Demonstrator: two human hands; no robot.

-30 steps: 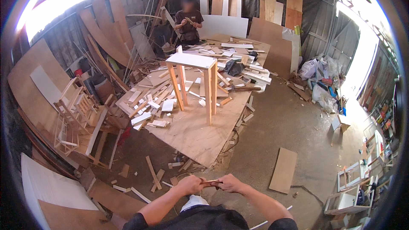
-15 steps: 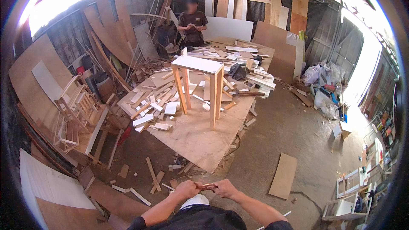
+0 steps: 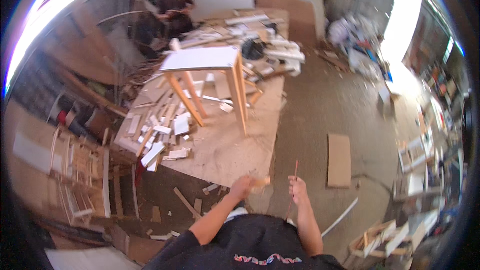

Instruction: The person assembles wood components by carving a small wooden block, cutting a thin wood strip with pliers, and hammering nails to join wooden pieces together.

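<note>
We record: left hand, clamped on a blurred, seemingly wooden piece, near the plywood board's front corner; right hand, apart, gripping a thin red rod upright.

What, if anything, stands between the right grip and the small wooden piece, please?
Nothing visible; an open gap separates the right grip, holding a thin red stick, from the wooden piece in the left grip.

Black shirt, short sleeves, row of small multicoloured letters; left hand, right hand bare.
</note>
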